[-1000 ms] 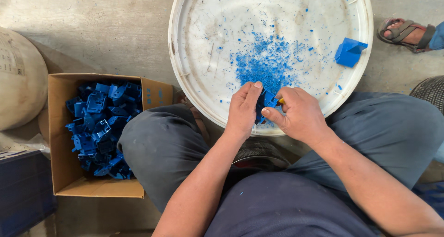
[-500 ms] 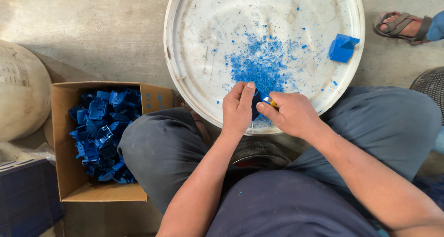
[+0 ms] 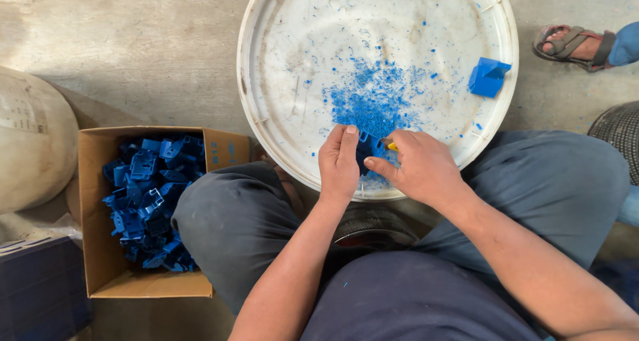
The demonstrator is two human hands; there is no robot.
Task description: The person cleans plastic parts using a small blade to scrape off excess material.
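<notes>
The person sits with knees raised, and a large round white lid (image 3: 293,61) lies on the concrete floor just in front of them. It serves here as the landmark. Over the lid's near edge, the left hand (image 3: 338,164) closes its grip around a small blue plastic part (image 3: 367,148), fingers curled over the piece. The right hand (image 3: 419,168) is pressed against the same part from the other side, its grip pinched narrow on a small tool with a yellow tip (image 3: 391,146); the tool's working end is hidden, so its kind cannot be told. Just beyond the hands, near the lid's middle, a heap of blue shavings (image 3: 373,98) is scattered across the white surface. At the lid's right rim sits another blue plastic piece (image 3: 488,76), well apart from the hands. To the left of the lid, beside the person's knee, an open cardboard box (image 3: 93,248) holds many blue parts (image 3: 150,194) piled loosely. Past the lid's right rim, another person's sandalled foot (image 3: 572,44) rests on the floor.
</notes>
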